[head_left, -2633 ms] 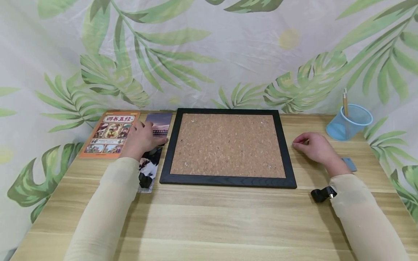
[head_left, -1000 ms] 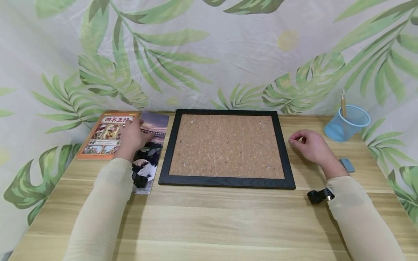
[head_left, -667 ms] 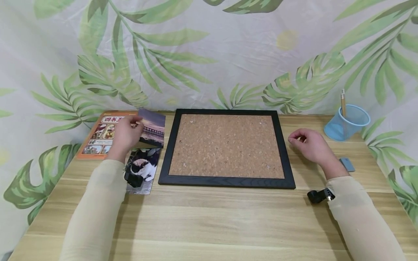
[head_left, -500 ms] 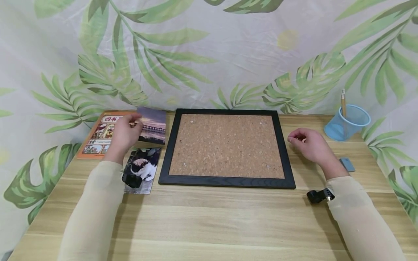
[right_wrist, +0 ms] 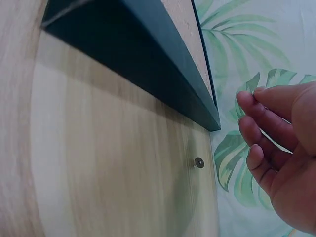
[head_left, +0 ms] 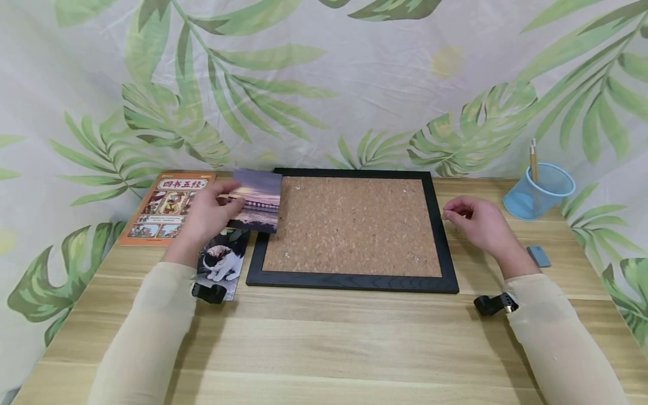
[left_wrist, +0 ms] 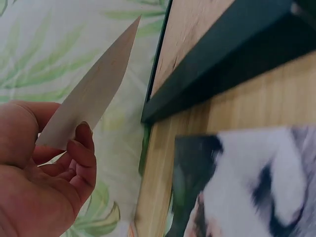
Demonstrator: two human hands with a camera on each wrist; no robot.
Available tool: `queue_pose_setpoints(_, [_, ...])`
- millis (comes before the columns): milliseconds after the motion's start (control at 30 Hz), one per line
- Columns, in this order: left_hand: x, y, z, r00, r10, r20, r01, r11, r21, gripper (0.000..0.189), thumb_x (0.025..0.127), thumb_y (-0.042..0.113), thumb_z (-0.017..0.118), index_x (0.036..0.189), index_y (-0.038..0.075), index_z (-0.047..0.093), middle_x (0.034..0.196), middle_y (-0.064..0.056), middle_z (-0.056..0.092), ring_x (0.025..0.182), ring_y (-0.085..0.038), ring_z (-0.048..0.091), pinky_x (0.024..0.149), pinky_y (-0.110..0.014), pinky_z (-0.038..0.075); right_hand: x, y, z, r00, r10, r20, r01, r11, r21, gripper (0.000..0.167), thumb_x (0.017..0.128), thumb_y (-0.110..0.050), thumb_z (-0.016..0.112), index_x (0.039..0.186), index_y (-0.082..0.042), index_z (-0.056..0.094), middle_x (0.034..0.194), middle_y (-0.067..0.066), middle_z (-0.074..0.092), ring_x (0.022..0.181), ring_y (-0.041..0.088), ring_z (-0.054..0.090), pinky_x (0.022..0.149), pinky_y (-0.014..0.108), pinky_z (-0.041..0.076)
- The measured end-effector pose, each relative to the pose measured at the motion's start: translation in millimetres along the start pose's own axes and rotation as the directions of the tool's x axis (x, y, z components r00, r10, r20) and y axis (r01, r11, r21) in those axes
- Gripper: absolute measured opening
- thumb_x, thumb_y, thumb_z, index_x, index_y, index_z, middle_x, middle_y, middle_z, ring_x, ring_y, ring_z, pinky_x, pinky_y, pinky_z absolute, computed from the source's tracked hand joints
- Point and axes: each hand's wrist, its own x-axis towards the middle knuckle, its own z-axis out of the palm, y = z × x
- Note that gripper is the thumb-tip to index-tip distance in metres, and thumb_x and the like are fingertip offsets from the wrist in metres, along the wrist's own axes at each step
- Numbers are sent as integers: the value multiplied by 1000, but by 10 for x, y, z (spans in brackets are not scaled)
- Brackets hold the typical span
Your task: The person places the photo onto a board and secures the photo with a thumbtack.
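My left hand [head_left: 210,216] pinches a photo print [head_left: 255,197] of a purple sunset over a long pier. The print is raised, and its right edge overlaps the left side of a black-framed cork board [head_left: 354,225]. In the left wrist view, the photo's pale back [left_wrist: 96,91] stands tilted between thumb and fingers. A second photo, of a black-and-white cat [head_left: 226,264], lies on the table below that hand. Beside the board's right edge hovers my right hand [head_left: 478,222]. Its thumb and forefinger tips meet; whether something tiny sits between them is unclear.
An orange comic-style booklet [head_left: 172,205] lies at the left. Small clear pins appear near the cork's corners. A blue mesh pen cup [head_left: 539,191] with a pencil [head_left: 534,160] stands back right, near a grey-blue flat block [head_left: 539,256]. A small metal tack [right_wrist: 198,163] lies on the table.
The left hand has picked up the sunset photo, lifted it left of the board, then carried it right over the frame's edge. The right hand has barely shifted.
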Motion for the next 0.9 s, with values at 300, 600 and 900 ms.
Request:
queue_pose_setpoints(300, [-39, 181, 317, 995, 37, 98, -33, 999, -37, 61, 107, 22, 67, 162, 5, 48, 160, -21, 54, 122, -36, 63, 77, -22, 52, 15, -73, 47, 998, -60, -18, 60, 998, 20, 21, 106, -17, 70, 117, -2, 79, 103, 16, 79, 82, 18, 58, 69, 24, 45])
queue_pose_setpoints(600, [-25, 259, 600, 991, 57, 117, -53, 998, -39, 66, 105, 20, 69, 164, 5, 45, 159, -25, 52, 125, -35, 58, 88, -39, 54, 52, -174, 101, 998, -59, -1, 59, 997, 43, 20, 107, -16, 69, 118, -2, 79, 106, 17, 79, 85, 23, 59, 71, 26, 46])
queue_pose_setpoints(900, [-11, 355, 840, 987, 46, 154, -36, 997, -67, 72, 105, 20, 68, 168, 3, 36, 162, -28, 50, 138, -40, 57, 96, -45, 53, 88, -264, 188, 997, -70, 33, 68, 996, 66, 22, 107, -13, 67, 122, -1, 77, 106, 17, 78, 87, 26, 60, 75, 31, 48])
